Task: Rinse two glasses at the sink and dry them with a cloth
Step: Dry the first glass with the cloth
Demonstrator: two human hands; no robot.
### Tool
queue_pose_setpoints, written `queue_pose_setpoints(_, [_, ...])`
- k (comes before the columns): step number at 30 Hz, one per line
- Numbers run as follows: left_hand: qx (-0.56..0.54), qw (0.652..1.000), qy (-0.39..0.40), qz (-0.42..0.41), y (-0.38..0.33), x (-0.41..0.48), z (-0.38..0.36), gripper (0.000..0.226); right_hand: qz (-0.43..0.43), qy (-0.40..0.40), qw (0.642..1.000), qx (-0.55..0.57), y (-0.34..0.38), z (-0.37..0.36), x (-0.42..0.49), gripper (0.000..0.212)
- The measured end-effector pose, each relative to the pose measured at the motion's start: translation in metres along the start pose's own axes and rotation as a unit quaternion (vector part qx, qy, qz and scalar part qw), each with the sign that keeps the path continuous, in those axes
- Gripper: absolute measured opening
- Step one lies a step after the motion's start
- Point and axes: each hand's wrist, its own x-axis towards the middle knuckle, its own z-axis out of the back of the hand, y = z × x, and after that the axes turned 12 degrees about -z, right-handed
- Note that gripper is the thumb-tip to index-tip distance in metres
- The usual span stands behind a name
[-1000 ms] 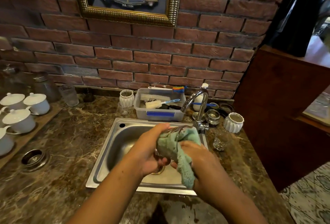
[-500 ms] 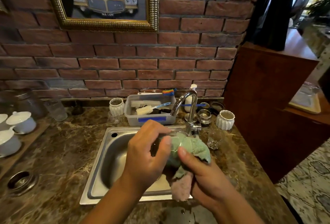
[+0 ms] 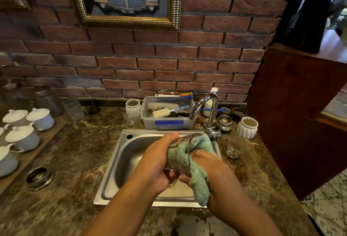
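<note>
Behind our sink [image 3: 108, 183] stand the tap [image 3: 205, 102] and a brush tub [image 3: 167, 122]. A second glass [image 3: 232, 147] stands on the desk to its right. Over the basin, our left grip [image 3: 157, 162] wraps the glass [image 3: 177, 152], and our right grip [image 3: 212, 170] clutches the cloth [image 3: 200, 187] stuffed inside it.

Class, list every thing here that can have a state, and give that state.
Held glass, tilted over the sink, cloth stuffed inside.
Cloth, partly in the held glass, rest hanging out.
Left hand, grips the held glass.
Right hand, holds the cloth.
Tap, no water seen running.
Second glass, upright on the counter, untouched.
Cups, lids on.
</note>
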Motion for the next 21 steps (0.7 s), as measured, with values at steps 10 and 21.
queue_pose_setpoints(10, [0.367,0.667,0.041,-0.647,0.025,0.001,0.019,0.034,-0.289,0.095,0.714,0.631,0.018,0.004,-0.006,0.069])
queue_pose_setpoints(21, [0.148,0.940,0.045,-0.303,0.014,-0.008,0.006,0.024,-0.146,0.044,0.954,0.258,0.026,0.012,0.003,0.028])
